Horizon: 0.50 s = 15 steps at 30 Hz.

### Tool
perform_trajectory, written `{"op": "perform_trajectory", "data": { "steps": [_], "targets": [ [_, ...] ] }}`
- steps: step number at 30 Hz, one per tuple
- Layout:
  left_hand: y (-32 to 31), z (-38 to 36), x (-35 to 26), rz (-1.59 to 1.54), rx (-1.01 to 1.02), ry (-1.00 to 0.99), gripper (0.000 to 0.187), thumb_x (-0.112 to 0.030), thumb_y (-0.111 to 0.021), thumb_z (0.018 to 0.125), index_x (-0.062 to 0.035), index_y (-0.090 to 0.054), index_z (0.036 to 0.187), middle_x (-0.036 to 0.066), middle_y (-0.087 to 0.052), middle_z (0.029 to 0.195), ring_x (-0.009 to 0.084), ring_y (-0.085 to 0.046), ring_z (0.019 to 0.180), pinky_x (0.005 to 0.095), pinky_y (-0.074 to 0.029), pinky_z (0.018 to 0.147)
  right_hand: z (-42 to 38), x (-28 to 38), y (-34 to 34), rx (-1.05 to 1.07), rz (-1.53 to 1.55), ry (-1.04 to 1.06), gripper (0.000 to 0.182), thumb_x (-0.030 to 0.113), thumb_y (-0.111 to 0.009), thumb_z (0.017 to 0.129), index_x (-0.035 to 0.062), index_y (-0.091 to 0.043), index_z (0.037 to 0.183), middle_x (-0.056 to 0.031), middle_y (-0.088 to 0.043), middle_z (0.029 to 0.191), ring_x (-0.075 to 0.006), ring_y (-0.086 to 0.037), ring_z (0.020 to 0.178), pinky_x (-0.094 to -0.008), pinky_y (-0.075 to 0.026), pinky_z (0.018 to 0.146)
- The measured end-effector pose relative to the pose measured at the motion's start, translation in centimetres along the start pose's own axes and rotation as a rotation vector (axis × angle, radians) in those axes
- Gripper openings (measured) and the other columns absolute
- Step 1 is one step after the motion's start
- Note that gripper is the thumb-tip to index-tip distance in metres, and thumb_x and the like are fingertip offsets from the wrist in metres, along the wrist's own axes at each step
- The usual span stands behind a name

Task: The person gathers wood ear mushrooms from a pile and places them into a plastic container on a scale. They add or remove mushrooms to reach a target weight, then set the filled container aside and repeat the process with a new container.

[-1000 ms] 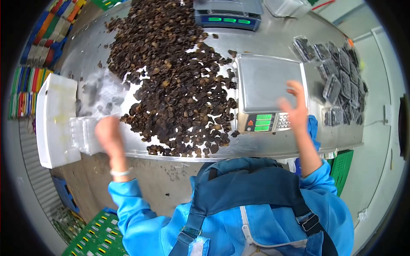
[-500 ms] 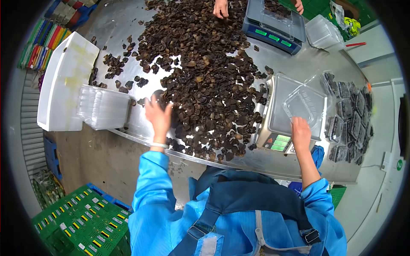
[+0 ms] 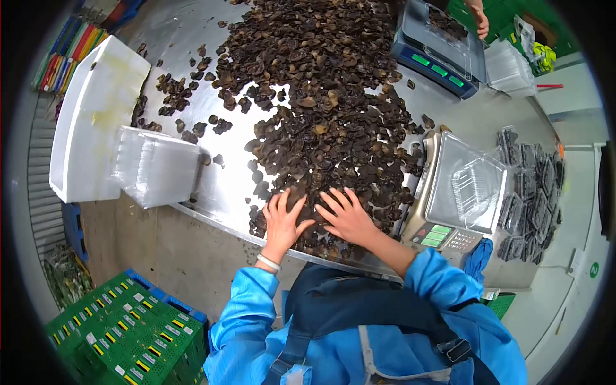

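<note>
Dark brown wood ear mushrooms (image 3: 327,122) lie in a broad heap on the metal table. Both hands rest at the heap's near edge, palms down. My left hand (image 3: 282,223), with a white band at the wrist, touches the mushrooms with fingers spread. Close to its right, my right hand (image 3: 350,221) lies on them too, fingers apart. Neither hand grips anything that I can see. On the right stands a scale (image 3: 439,215) with green displays, and an open clear plastic container (image 3: 471,183) sits on its tray.
Filled clear packs (image 3: 529,192) lie right of the scale. At left are stacked clear containers (image 3: 160,167) and a white foam box (image 3: 96,128). A second scale (image 3: 436,61) stands at the back, near another person's hand (image 3: 480,22). Green crates (image 3: 128,327) are lower left.
My right hand has left the clear container on the scale and come to the mushrooms. My left hand has moved right and nearer to me. The other person's hand over the heap is gone from view.
</note>
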State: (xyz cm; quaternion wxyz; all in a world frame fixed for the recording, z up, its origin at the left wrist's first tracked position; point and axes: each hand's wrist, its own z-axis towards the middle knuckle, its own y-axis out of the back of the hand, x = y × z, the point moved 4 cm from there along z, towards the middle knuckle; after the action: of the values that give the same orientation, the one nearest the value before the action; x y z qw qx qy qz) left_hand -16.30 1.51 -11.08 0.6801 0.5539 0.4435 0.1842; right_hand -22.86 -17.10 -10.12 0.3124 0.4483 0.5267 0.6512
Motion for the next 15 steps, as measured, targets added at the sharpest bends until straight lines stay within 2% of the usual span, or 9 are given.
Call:
{"op": "perform_trajectory", "data": {
  "steps": [1, 2, 4, 8, 10, 12, 14, 15],
  "targets": [
    [-0.1, 0.9, 0.4, 0.012, -0.03, -0.026, 0.073, -0.048, -0.084, 0.072, -0.0213, -0.062, 0.137, 0.015, -0.04, 0.15, 0.0388, -0.033, 0.139, 0.057, -0.026, 0.113, 1.3, -0.7, -0.8, -0.032, -0.031, 0.007, 0.079, 0.049, -0.074, 0.082, 0.0181, -0.046, 0.149, -0.0126, -0.037, 0.159, -0.0335, -0.031, 0.148, -0.0575, -0.023, 0.12],
    [0.3, 2.1, 0.7, 0.059, -0.04, -0.084, 0.076, -0.048, -0.085, 0.071, -0.0227, -0.061, 0.139, 0.015, -0.039, 0.152, 0.0386, -0.032, 0.141, 0.0573, -0.025, 0.113, 2.9, -1.7, -0.6, 0.019, -0.095, -0.009, 0.083, 0.051, -0.075, 0.08, 0.018, -0.046, 0.149, -0.0137, -0.035, 0.16, -0.0335, -0.03, 0.148, -0.0577, -0.021, 0.121],
    [0.7, 5.6, 1.9, 0.079, -0.095, -0.154, 0.08, -0.048, -0.086, 0.07, -0.024, -0.059, 0.141, 0.016, -0.035, 0.157, 0.0392, -0.03, 0.144, 0.0577, -0.022, 0.116, 5.9, -4.5, -0.4, -0.01, -0.039, -0.114, 0.085, 0.051, -0.077, 0.078, 0.0176, -0.046, 0.15, -0.0149, -0.032, 0.161, -0.0337, -0.029, 0.149, -0.058, -0.019, 0.121],
    [2.7, 13.1, 3.6, -0.004, -0.19, -0.075, 0.087, -0.051, -0.084, 0.07, -0.0252, -0.053, 0.147, 0.019, -0.031, 0.161, 0.0428, -0.023, 0.148, 0.0628, -0.014, 0.12, 10.1, -8.8, 1.9, -0.208, 0.003, -0.289, 0.085, 0.047, -0.078, 0.078, 0.0141, -0.046, 0.149, -0.018, -0.037, 0.156, -0.0371, -0.033, 0.145, -0.0585, -0.022, 0.119],
    [2.2, 15.3, 4.8, 0.009, -0.181, -0.007, 0.087, -0.053, -0.083, 0.071, -0.0242, -0.053, 0.147, 0.02, -0.033, 0.16, 0.0446, -0.026, 0.147, 0.0639, -0.016, 0.119, 11.0, -10.2, 2.1, -0.279, 0.093, -0.346, 0.083, 0.043, -0.08, 0.079, 0.0099, -0.047, 0.147, -0.0194, -0.042, 0.151, -0.0384, -0.039, 0.138, -0.0556, -0.029, 0.115],
    [1.7, 15.8, 4.6, -0.035, -0.148, -0.006, 0.081, -0.051, -0.084, 0.07, -0.0203, -0.058, 0.14, 0.019, -0.04, 0.154, 0.0434, -0.032, 0.142, 0.062, -0.021, 0.117, 11.1, -9.6, 1.3, -0.171, 0.152, -0.33, 0.083, 0.04, -0.082, 0.076, 0.009, -0.048, 0.145, -0.0193, -0.042, 0.15, -0.0374, -0.041, 0.135, -0.0532, -0.033, 0.112],
    [1.6, 14.4, 3.7, -0.082, -0.061, -0.089, 0.078, -0.047, -0.087, 0.069, -0.0152, -0.06, 0.135, 0.017, -0.045, 0.149, 0.0415, -0.038, 0.138, 0.0564, -0.026, 0.116, 10.2, -7.8, 1.5, -0.232, 0.182, -0.299, 0.076, 0.034, -0.083, 0.074, 0.0064, -0.053, 0.138, -0.0152, -0.048, 0.142, -0.0362, -0.047, 0.127, -0.0479, -0.039, 0.106],
    [1.6, 13.3, 3.3, -0.11, -0.095, -0.148, 0.069, -0.045, -0.087, 0.069, -0.0119, -0.063, 0.125, 0.015, -0.048, 0.144, 0.0401, -0.041, 0.134, 0.0545, -0.029, 0.114, 9.3, -6.9, 1.1, -0.243, 0.229, -0.281, 0.071, 0.031, -0.081, 0.076, 0.0061, -0.053, 0.136, -0.0144, -0.049, 0.14, -0.0362, -0.047, 0.126, -0.0475, -0.04, 0.105]
  ]
}}
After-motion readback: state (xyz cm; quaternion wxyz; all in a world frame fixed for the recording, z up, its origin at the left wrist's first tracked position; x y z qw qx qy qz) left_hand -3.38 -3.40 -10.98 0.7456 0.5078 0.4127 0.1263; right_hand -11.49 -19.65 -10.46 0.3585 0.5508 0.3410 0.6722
